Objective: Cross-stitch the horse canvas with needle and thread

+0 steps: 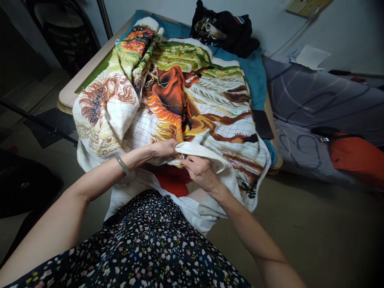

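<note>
A large cross-stitch canvas with orange, brown and green stitching lies spread over a small table and hangs down onto my lap. My left hand grips the folded white near edge of the canvas, fingers curled over it. My right hand is closed in a pinch just under that same fold, fingertips against the cloth; whatever it pinches is too small to make out. A green bangle sits on my left wrist. Loose threads lie on the canvas near its middle.
The beige table carries a teal cloth and a dark bundle of clothing at the back. A black phone rests on the table's right edge. A grey-covered bed with an orange item stands at right. Stacked stools stand far left.
</note>
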Motion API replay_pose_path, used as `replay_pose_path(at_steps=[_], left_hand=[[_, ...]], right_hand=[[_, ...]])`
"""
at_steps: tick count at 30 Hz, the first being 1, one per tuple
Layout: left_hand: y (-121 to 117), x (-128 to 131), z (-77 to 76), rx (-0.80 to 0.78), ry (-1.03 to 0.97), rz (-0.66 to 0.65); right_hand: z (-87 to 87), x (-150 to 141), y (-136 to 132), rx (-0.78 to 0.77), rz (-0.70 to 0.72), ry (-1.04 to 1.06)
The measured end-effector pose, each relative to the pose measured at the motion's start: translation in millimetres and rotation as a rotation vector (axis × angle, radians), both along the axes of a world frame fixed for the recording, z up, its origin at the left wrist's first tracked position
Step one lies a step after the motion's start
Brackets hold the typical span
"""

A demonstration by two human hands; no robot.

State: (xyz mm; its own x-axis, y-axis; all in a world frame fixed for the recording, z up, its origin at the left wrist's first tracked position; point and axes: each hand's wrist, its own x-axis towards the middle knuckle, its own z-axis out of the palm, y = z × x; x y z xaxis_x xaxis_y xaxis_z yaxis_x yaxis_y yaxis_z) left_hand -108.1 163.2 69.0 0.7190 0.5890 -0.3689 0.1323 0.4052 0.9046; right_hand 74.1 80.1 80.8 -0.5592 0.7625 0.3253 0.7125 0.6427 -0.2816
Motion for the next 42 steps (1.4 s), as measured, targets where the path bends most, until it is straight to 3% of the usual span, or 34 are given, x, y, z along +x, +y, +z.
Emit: replay_pose_path(at_steps=[3, 11, 17, 21, 24, 28, 36, 42], left_hand=[[0, 1, 0.2, 0.015, -0.017, 0.006], [-3, 0, -6.0, -0.079, -0.132, 0.024], [-3, 1, -1.8, -0.099, -0.105, 0.025], [-3, 2, 2.1, -0.102, -0.089, 0.04], [-4, 3, 4.0, -0.093, -0.065, 0.079], [-5, 6, 6.5, -0.067, -0.031, 0.129], [-5, 13, 10.1, -0.014, 0.073, 0.178], [-5, 16, 12.3, -0.03, 0.116, 0.179]], right_hand=[[0.2, -1, 1, 0.015, 0.017, -0.033], [-7.1, 4, 8, -0.147, 0.038, 0.323], [-8.1, 6, 9, -0.228, 0.008, 0.351], [-7.6, 4, 4, -0.056, -0.016, 0.215], [-5.2, -4, -8, 0.133, -0.128, 0.025], [-0.4, -20, -26, 0.259, -0.219, -0.083], [12.0, -34, -28, 0.296, -0.227, -0.268], [3.0, -28, -16, 0.274, -0.185, -0.09]])
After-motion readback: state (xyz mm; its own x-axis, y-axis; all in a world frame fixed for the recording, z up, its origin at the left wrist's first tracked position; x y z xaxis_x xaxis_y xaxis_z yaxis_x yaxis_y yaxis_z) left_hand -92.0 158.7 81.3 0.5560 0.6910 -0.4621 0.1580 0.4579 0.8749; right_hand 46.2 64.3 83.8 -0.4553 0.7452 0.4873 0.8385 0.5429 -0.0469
